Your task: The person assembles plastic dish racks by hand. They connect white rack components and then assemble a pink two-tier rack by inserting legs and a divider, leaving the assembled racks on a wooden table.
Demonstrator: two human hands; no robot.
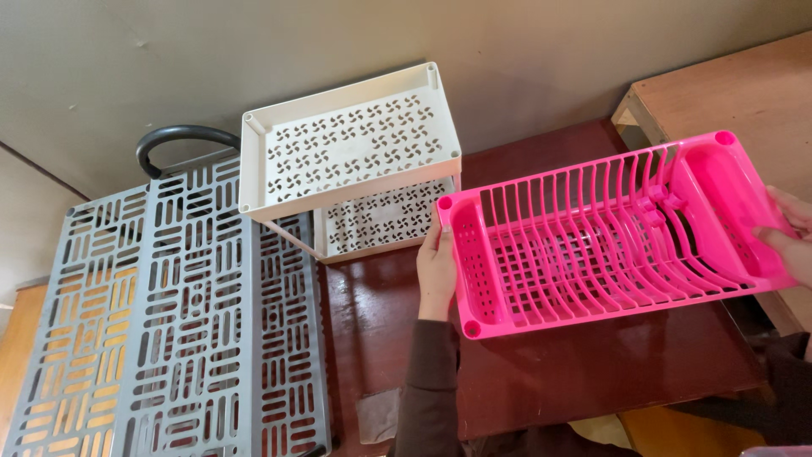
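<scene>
The left hand [437, 269] grips one short end of the single pink dish rack [609, 233] and the right hand [785, 233] clasps the other, holding it above the dark red table [592, 372]. One white two-tier shelf [351, 161] stands just beyond the rack's left end, one grey slotted panel [169, 322] lies further left, and bare tabletop shows below the rack

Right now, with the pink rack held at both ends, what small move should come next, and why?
Probably lower the pink dish rack onto the dark red table: the left hand and right hand hold it tilted in the air, and bare tabletop lies beneath.
</scene>
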